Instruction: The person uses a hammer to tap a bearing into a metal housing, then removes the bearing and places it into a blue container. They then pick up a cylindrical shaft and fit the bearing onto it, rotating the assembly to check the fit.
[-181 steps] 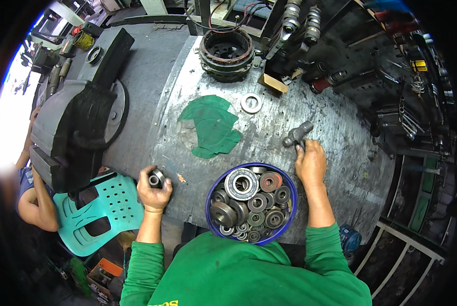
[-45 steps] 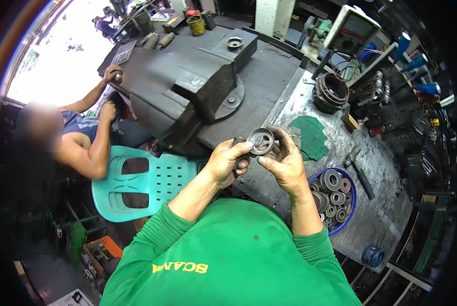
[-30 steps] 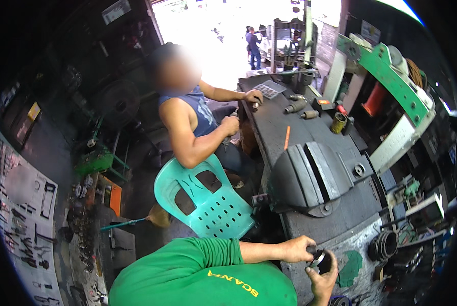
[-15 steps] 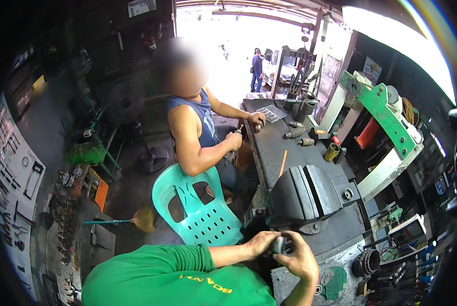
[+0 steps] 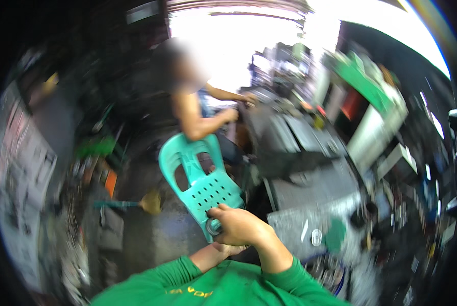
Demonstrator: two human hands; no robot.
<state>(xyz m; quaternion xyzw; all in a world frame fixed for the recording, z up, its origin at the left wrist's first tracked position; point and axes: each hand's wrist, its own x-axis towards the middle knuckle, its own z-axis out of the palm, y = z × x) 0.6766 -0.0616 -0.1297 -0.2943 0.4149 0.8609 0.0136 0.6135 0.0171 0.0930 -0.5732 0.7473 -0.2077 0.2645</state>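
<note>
At lower centre, the right hand (image 5: 241, 227) closes over a round metal bearing (image 5: 212, 226), the left hand (image 5: 227, 249) cupped beneath for support, both lifted off the bench (image 5: 310, 186) beside the chair (image 5: 200, 186).

Glossy turquoise plastic chair (image 5: 200, 176); dull grey metal workbench (image 5: 310, 199).

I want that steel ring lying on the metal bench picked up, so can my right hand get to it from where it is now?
Probably yes. The right hand is closed over a round metal part, so it is occupied, but nothing visibly blocks the way to the ring; the picture is blurred.
</note>
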